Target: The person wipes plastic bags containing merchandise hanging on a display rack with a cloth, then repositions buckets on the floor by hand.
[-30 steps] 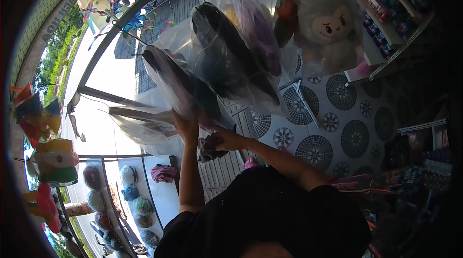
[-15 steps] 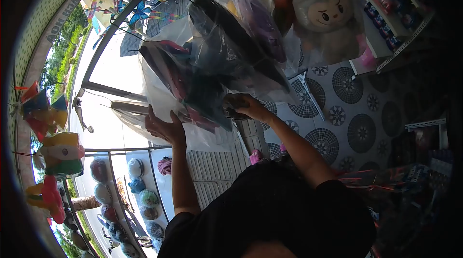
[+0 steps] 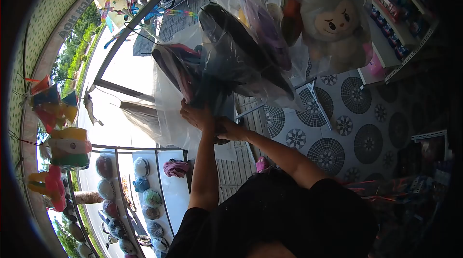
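Observation:
Clear plastic bags with dark and pink contents (image 3: 176, 72) hang from a metal frame ahead of me. My left hand (image 3: 197, 115) is at the lower part of this bag, its fingers bent against the plastic. Close beside it, my right hand (image 3: 230, 129) is closed on a dark bundle, mostly hidden by the left wrist. Another bag with a long black item (image 3: 241, 48) hangs to the right. A bagged grey plush toy (image 3: 335, 24) is farther right.
Rows of caps (image 3: 152, 198) stand on a rack at the lower left. Colourful bagged items (image 3: 70, 147) hang at the far left. Shelves of small goods (image 3: 393, 12) stand at the upper right, above a patterned tile floor (image 3: 369, 144). A metal bar (image 3: 126, 90) crosses behind the bags.
My left hand has moved right from its spread position and its fingers have bent in. My right hand, with the dark bundle, has come down and left beside it.

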The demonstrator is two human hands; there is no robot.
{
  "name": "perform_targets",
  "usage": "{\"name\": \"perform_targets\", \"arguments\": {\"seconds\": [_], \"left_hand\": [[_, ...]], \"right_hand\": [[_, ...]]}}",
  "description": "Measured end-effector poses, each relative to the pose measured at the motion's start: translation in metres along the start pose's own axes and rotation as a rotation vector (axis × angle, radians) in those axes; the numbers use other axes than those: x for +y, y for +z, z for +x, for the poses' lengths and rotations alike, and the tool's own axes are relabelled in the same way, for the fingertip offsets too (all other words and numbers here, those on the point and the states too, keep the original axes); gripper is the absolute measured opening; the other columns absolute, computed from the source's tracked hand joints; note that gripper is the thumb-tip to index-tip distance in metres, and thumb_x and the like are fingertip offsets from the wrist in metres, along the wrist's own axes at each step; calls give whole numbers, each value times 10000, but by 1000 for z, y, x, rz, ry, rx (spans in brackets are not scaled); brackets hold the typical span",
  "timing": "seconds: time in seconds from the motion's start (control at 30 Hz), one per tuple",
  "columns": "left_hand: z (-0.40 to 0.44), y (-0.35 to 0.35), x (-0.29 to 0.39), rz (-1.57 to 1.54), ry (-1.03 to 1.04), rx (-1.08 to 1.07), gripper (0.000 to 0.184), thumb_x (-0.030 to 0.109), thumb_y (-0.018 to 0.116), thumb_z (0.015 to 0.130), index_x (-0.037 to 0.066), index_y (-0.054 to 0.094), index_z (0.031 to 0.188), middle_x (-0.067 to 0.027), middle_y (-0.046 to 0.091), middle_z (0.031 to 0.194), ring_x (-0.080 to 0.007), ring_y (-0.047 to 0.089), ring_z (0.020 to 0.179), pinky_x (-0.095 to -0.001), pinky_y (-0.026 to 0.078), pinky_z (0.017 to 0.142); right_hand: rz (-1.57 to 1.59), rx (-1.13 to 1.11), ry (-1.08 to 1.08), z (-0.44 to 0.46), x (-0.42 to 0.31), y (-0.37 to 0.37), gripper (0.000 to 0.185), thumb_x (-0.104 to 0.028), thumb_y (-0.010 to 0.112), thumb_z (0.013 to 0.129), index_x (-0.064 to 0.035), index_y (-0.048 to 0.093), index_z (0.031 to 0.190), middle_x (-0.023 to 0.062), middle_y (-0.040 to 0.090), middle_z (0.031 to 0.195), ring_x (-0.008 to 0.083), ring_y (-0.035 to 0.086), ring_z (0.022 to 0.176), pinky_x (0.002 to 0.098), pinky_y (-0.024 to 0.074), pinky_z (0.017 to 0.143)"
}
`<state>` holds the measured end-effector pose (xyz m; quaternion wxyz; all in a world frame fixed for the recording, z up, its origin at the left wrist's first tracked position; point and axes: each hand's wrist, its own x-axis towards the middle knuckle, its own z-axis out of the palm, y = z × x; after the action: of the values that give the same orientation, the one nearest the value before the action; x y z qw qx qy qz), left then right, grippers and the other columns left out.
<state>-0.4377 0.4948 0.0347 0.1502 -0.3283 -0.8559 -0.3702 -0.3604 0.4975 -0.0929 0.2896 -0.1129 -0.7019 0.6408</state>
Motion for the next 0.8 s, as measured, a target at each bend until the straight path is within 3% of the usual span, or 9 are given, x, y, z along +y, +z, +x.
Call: {"name": "perform_targets", "arguments": {"seconds": [0.1, 0.23, 0.27, 0.33, 0.43, 0.47, 0.53, 0.67, 0.8], "left_hand": [[19, 5, -17, 8, 29, -84, 537, 215, 714, 696, 25, 483, 1142, -210, 528, 1080, -402, 513, 1020, -460, 409, 858], [24, 4, -35, -77, 126, -108, 379, 189, 683, 708, -2, 511, 986, -220, 579, 928, -431, 561, 893, -487, 429, 767], [25, 0, -35, -76, 127, -131, 366, 187, 686, 707, -1, 514, 969, -217, 580, 912, -425, 563, 876, -479, 432, 759], [26, -17, -35, -74, 131, -173, 342, 185, 691, 706, -1, 519, 936, -213, 583, 882, -413, 567, 842, -462, 438, 743], [33, -45, -46, -199, 53, -228, 352, 202, 738, 687, 22, 541, 918, -184, 603, 808, -343, 599, 785, -410, 450, 716], [37, -56, -47, -278, 4, -293, 322, 175, 736, 713, -2, 513, 862, -128, 547, 792, -212, 502, 728, -318, 420, 696], [46, -72, -62, -442, -15, -371, 299, 172, 729, 743, 5, 527, 889, -80, 533, 791, -167, 478, 740, -296, 410, 701], [53, -98, -60, -722, -119, -511, 208, 163, 681, 836, 28, 551, 925, 2, 513, 819, -99, 455, 761, -242, 384, 714], [53, -99, -63, -778, -178, -566, 189, 144, 659, 858, 34, 548, 965, 10, 518, 830, -84, 458, 756, -230, 387, 709]], "right_hand": [[264, -11, 211, -6, -62, -42, 565, -21, 641, 762, 16, 444, 1290, 144, 530, 1230, 235, 506, 1168, 339, 373, 1023], [-117, 319, 90, 21, -29, -90, 483, -104, 643, 792, -24, 511, 1250, 114, 624, 1088, 200, 610, 991, 308, 494, 814], [-175, 335, 255, 26, -57, -106, 475, -121, 646, 799, -26, 518, 1247, 117, 619, 1103, 218, 613, 985, 324, 487, 834], [-149, 455, 139, 46, -34, -129, 438, -137, 632, 828, -41, 540, 1246, 116, 590, 1172, 220, 568, 1072, 317, 430, 917], [-94, 619, -26, 55, -24, -157, 428, -142, 615, 849, -55, 546, 1262, 114, 568, 1239, 220, 534, 1138, 307, 392, 972], [-73, 671, -76, 56, -23, -162, 432, -140, 611, 852, -59, 543, 1270, 113, 564, 1255, 219, 529, 1150, 305, 388, 979], [-117, 759, -23, 57, -24, -166, 450, -165, 613, 851, -59, 533, 1281, 128, 556, 1271, 237, 528, 1162, 313, 389, 982], [-203, 1044, 93, 72, -17, -137, 459, -223, 622, 846, -50, 538, 1262, 157, 572, 1236, 278, 544, 1146, 338, 407, 960], [-65, 893, 157, 89, -1, -41, 363, -195, 614, 841, -23, 561, 1156, 194, 593, 1125, 337, 561, 1078, 390, 437, 888]]}}
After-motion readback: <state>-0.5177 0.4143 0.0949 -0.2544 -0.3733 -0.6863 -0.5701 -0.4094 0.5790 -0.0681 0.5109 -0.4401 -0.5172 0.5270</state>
